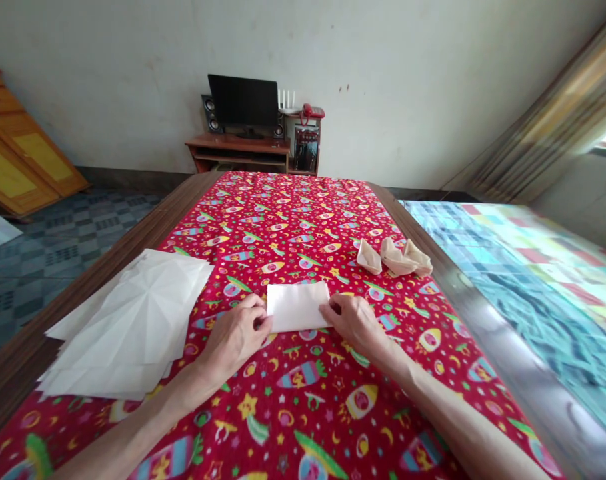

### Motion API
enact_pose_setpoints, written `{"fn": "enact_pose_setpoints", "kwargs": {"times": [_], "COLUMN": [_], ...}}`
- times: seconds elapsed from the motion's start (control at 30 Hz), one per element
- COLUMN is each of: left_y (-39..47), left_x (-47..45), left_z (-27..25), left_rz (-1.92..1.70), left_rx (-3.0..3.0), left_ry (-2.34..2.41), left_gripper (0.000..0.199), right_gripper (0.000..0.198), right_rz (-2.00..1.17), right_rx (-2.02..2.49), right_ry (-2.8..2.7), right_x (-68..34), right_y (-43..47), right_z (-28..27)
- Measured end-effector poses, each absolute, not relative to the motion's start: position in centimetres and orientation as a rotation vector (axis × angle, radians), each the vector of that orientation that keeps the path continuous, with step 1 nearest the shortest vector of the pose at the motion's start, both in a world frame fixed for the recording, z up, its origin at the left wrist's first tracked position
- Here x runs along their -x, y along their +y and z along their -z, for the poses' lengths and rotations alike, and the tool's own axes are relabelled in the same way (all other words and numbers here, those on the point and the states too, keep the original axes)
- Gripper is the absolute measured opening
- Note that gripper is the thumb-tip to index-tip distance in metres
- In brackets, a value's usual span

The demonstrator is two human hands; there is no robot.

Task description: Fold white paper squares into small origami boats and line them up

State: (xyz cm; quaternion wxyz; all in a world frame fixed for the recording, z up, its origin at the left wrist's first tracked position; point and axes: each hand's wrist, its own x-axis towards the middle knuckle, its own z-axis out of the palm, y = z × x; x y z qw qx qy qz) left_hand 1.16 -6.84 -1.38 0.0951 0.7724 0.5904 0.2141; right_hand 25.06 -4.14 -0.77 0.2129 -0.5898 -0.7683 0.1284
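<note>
A white sheet of paper (298,307), folded into a small wide rectangle, lies on the red patterned cloth in front of me. At its left edge my left hand (243,327) pinches the paper between curled fingers and thumb. My right hand (357,321) grips the opposite edge the same way. To the left rests a stack of creased white paper sheets (137,320), the top one marked with fold lines spreading from its middle. Several folded paper pieces (400,257) stand in a row toward the right side.
The red cloth (287,220) covers most of a long brown table (167,212). Beyond its far end stand a monitor (245,100), a speaker (211,113) and a red telephone (313,112). A bed (503,267) is on the right, a wooden cabinet (27,147) at the far left.
</note>
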Motion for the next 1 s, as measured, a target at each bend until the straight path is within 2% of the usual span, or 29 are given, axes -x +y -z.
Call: {"fn": "enact_pose_setpoints", "kwargs": {"times": [0.2, 0.3, 0.33, 0.4, 0.47, 0.6, 1.0], "left_y": [-6.7, -6.6, -6.6, -6.7, -6.9, -7.5, -7.7], "left_x": [-1.4, -1.4, -1.5, -1.8, -2.4, -4.0, -4.4], "left_z": [1.1, 1.2, 1.1, 0.8, 0.3, 0.2, 2.3], "left_rz": [-0.544, -0.646, -0.722, -0.846, -0.825, -0.553, -0.455], "left_rx": [-2.286, -2.288, -2.309, -2.424, -2.647, -2.885, -2.847], "left_ry": [1.797, 1.803, 1.811, 1.789, 1.632, 1.250, 1.198], "left_gripper": [0.026, 0.012, 0.015, 0.038, 0.046, 0.042, 0.044], "right_gripper": [0.026, 0.026, 0.027, 0.027, 0.028, 0.029, 0.029], "right_rz": [-0.310, -0.328, -0.335, -0.343, -0.345, -0.357, -0.392], "right_rx": [1.634, 1.669, 1.676, 1.673, 1.660, 1.641, 1.667], "right_ry": [-2.165, -2.156, -2.154, -2.154, -2.155, -2.149, -2.135], "right_x": [-25.0, -25.0, -25.0, -25.0, -24.9, -25.0, -24.9], "right_y": [-4.4, -4.2, -4.1, -4.1, -4.1, -4.1, -4.0], "right_z": [0.6, 0.6, 0.5, 0.5, 0.5, 0.5, 0.0]}}
